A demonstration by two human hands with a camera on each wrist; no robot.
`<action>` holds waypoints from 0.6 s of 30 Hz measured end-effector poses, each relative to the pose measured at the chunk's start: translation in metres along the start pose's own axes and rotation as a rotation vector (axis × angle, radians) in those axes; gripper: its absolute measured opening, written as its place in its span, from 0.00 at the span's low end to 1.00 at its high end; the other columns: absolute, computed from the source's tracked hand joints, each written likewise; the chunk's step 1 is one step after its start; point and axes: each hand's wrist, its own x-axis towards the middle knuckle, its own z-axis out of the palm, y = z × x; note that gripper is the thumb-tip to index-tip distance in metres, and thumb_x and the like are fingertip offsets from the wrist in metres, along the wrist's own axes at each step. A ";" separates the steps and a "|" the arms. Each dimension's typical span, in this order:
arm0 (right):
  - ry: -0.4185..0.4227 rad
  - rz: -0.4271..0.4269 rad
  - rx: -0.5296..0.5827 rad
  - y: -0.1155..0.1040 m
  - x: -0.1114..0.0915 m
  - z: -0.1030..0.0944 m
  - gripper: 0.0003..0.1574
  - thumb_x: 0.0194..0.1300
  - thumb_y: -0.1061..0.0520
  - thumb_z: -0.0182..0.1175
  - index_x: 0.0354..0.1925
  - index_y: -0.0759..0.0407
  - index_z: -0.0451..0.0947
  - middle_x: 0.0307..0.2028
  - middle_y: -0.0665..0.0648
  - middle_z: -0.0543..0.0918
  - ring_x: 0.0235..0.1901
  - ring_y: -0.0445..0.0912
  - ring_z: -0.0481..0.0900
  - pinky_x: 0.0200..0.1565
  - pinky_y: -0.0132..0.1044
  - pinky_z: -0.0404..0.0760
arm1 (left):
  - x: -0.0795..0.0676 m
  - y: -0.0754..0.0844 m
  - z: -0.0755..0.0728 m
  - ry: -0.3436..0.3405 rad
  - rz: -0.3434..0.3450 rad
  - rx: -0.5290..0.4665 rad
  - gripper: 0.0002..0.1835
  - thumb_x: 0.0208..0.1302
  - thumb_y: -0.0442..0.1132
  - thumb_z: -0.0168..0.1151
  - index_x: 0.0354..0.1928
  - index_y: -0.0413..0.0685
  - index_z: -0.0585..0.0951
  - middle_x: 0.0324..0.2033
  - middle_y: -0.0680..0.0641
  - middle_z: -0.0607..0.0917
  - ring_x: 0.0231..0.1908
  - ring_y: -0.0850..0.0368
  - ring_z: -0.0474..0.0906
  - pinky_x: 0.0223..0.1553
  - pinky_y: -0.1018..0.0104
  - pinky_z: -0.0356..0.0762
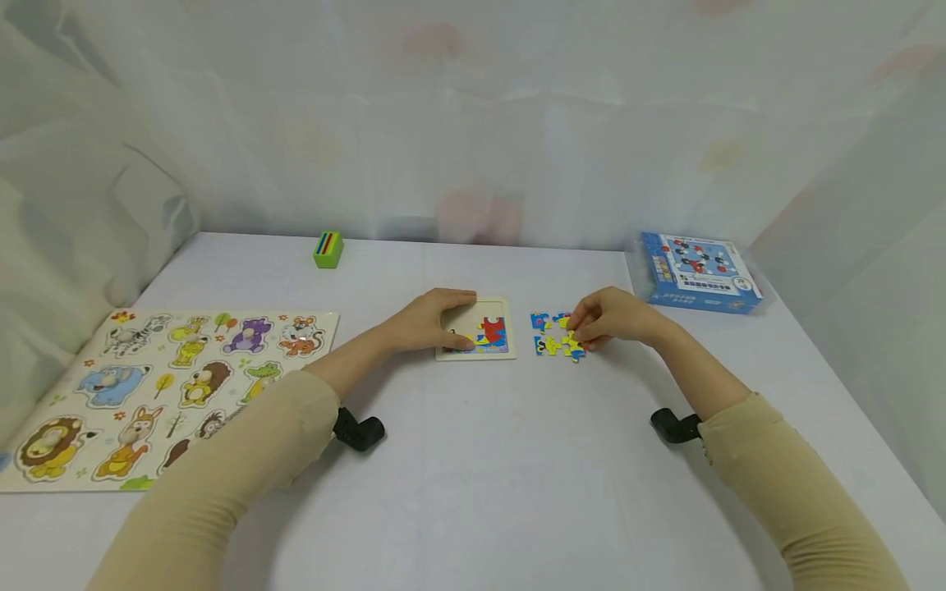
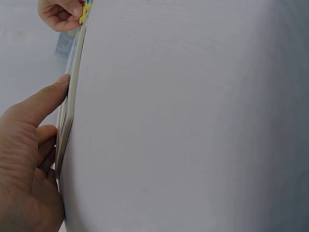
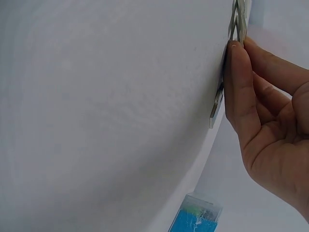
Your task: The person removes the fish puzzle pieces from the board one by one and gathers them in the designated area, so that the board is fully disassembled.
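Note:
A small square puzzle tray (image 1: pixel 499 356) with a pale frame lies flat at the middle of the table, with red and blue pieces fitted in its right and lower parts. My left hand (image 1: pixel 426 321) grips it from the left, thumb at the near side and fingers at the far side. Right of the tray lie several loose jigsaw pieces (image 1: pixel 540 321) in blue and yellow. My right hand (image 1: pixel 612 317) pinches a yellow puzzle piece (image 2: pixel 84 13) between thumb and fingers, just over these pieces. In the right wrist view, the piece (image 3: pixel 240 21) shows edge-on at the fingertips.
A large animal peg puzzle board (image 1: pixel 166 386) lies on the left, partly under my left forearm. At the back left stands a green block (image 1: pixel 328 250) with coloured stripes. A blue box (image 1: pixel 700 273) in clear plastic sits at the back right. White curtains surround the table (image 1: pixel 502 484).

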 end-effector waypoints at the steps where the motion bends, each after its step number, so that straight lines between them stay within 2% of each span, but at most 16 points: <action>1: 0.006 0.004 -0.009 -0.001 0.000 0.000 0.16 0.62 0.60 0.67 0.45 0.69 0.80 0.31 0.55 0.85 0.28 0.41 0.84 0.35 0.30 0.86 | 0.000 0.000 0.000 0.000 0.000 0.004 0.45 0.55 0.51 0.73 0.73 0.45 0.65 0.74 0.48 0.66 0.76 0.48 0.56 0.78 0.49 0.54; 18: 0.057 0.024 -0.103 -0.004 0.001 0.002 0.12 0.62 0.61 0.67 0.42 0.67 0.82 0.30 0.55 0.86 0.27 0.41 0.83 0.35 0.32 0.86 | 0.000 0.000 0.000 0.003 0.007 -0.006 0.45 0.54 0.50 0.74 0.72 0.44 0.66 0.74 0.47 0.66 0.76 0.47 0.57 0.77 0.49 0.55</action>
